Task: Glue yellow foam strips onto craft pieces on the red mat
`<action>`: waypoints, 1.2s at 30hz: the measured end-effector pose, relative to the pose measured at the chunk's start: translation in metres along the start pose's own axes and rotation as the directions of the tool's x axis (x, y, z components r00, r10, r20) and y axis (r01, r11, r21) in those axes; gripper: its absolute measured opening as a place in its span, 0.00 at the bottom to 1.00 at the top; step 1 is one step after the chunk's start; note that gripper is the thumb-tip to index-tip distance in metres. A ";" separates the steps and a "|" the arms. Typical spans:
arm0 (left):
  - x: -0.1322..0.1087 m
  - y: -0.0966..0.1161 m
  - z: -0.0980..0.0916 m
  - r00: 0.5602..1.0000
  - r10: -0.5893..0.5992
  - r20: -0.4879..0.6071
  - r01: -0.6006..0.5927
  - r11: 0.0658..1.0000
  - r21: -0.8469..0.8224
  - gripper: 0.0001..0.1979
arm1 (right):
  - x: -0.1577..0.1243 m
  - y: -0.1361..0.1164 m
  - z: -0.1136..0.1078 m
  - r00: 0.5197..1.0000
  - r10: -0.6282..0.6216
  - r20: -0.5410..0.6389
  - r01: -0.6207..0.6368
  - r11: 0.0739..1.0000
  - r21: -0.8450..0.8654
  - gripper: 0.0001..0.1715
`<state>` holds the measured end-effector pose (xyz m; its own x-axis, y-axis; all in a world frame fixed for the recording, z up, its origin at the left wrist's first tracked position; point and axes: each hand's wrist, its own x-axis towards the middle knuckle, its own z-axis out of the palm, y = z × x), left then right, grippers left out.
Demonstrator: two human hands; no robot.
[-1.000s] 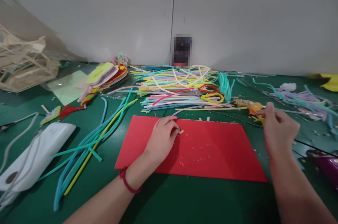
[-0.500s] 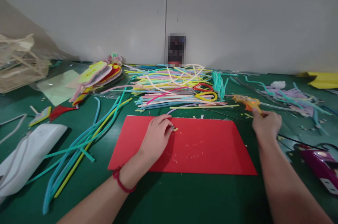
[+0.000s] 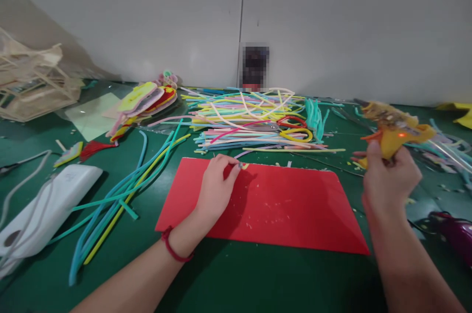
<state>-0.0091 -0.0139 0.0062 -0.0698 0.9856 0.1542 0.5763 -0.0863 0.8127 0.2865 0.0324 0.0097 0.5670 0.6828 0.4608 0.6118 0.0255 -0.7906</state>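
My left hand [image 3: 218,184], with a red cord on its wrist, is over the far part of a red sheet [image 3: 291,210]. Its thumb and forefinger pinch a small piece [image 3: 242,165], partly yellowish and too small to name. My right hand [image 3: 391,175] grips a yellow hot glue gun [image 3: 393,143] by the handle, raised above the table to the right of the sheet. The gun has an orange trigger, a lit red light and a clear glue stick [image 3: 448,158] sticking out of its back. Its nozzle points left. Pale flecks are scattered on the sheet.
Behind the sheet lies a pile of coloured pipe cleaners [image 3: 239,116] with scissors [image 3: 295,128] on top. More blue and green stems [image 3: 121,200] lie left, near a white power strip [image 3: 55,210]. Fuzzy decorations [image 3: 145,101] stand back left; a purple device [image 3: 453,234] is right.
My right hand has lifted the glue gun off the table area and brought it nearer. My left hand keeps its pinch on the small piece. The view has shifted slightly.
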 end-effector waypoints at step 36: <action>-0.004 0.008 0.005 0.977 -0.205 0.055 0.203 0.830 -0.520 0.07 | -0.077 -0.048 0.021 0.827 -0.171 0.536 0.307 0.935 -0.175 0.19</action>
<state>0.0002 -0.0174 0.0093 -0.1414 0.9888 -0.0468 0.0406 0.0530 0.9978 0.2015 -0.0063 0.0037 0.0685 0.9514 0.3001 0.8430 0.1056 -0.5274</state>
